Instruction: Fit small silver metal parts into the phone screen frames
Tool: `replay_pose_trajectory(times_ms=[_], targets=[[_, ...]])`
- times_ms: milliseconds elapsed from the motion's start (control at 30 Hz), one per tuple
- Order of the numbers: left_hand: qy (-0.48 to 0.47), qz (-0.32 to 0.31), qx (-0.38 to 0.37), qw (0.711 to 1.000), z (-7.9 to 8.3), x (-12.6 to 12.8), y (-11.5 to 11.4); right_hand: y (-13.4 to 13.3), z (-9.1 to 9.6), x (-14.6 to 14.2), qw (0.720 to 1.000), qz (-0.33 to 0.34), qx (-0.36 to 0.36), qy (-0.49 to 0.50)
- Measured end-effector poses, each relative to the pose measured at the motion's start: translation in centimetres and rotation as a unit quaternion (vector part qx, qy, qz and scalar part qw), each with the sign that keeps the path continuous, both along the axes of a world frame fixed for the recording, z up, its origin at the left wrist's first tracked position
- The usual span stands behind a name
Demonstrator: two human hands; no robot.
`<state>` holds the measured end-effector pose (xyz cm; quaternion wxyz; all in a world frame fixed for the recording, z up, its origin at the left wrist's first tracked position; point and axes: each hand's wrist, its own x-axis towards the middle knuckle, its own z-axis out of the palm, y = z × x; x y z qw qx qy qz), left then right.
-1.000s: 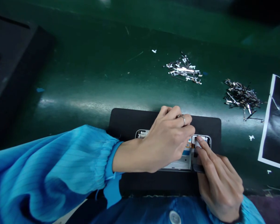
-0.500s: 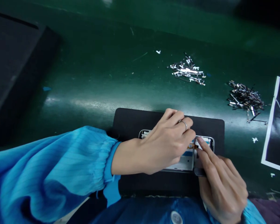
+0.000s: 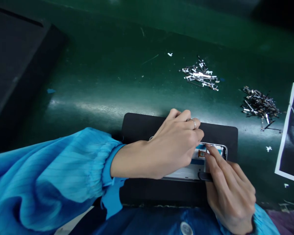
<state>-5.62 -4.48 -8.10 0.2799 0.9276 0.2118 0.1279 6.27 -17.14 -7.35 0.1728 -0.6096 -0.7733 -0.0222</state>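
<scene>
A silver-rimmed phone housing [image 3: 183,173] with white and blue inner faces lies on a black mat [image 3: 147,191]. My left hand [image 3: 171,143], a ring on one finger, arches over it with its fingers curled closed. The fingertips are hidden, so what they pinch cannot be seen. My right hand [image 3: 231,187] holds the right end of the housing, two fingertips pressed on its inside and the thumb mostly hidden below. Beside these fingertips sits a small orange flex connector [image 3: 201,153]. A dark rounded piece [image 3: 204,176] sticks out from under the right fingers.
Two piles of small flex strips, one at the middle [image 3: 201,75] and one at the right [image 3: 261,104], lie on the green table [image 3: 100,75]. A white-edged black sheet [image 3: 292,137] is at far right, a dark box [image 3: 17,55] at far left. White scraps are scattered about.
My left hand has shifted slightly up and left, so more of the orange connector shows. The dark piece under my right fingers has moved slightly left. The view has shifted a little.
</scene>
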Motion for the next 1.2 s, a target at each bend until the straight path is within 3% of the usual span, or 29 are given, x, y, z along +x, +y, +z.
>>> replay_pose_trajectory(times_ms=[233, 433, 800, 1000, 1133, 1200], targets=[[0.020, -0.041, 0.045, 0.998, 0.0, 0.1, 0.3, 0.0, 0.2, -0.1, 1.000, 0.011, 0.005, 0.003], [0.060, -0.073, -0.025, 0.995, 0.6, -0.3, 1.0, 0.2, 0.2, -0.2, 0.999, 0.037, 0.011, 0.010], [0.069, -0.074, -0.051, 0.994, 1.1, -0.5, 1.2, 0.0, -0.1, -0.5, 0.999, 0.033, -0.008, 0.011], [0.110, 0.057, 0.091, 0.988, 1.1, -4.1, 3.7, -0.7, -1.0, 0.0, 0.999, 0.041, -0.009, -0.023], [0.163, 0.052, 0.005, 0.985, 0.8, -6.2, 4.7, -2.4, -2.0, 1.3, 0.998, 0.050, -0.024, -0.031], [0.160, 0.025, -0.038, 0.986, 0.9, -6.7, 4.3, -3.1, -3.0, 2.2, 0.999, -0.023, 0.005, 0.039]])
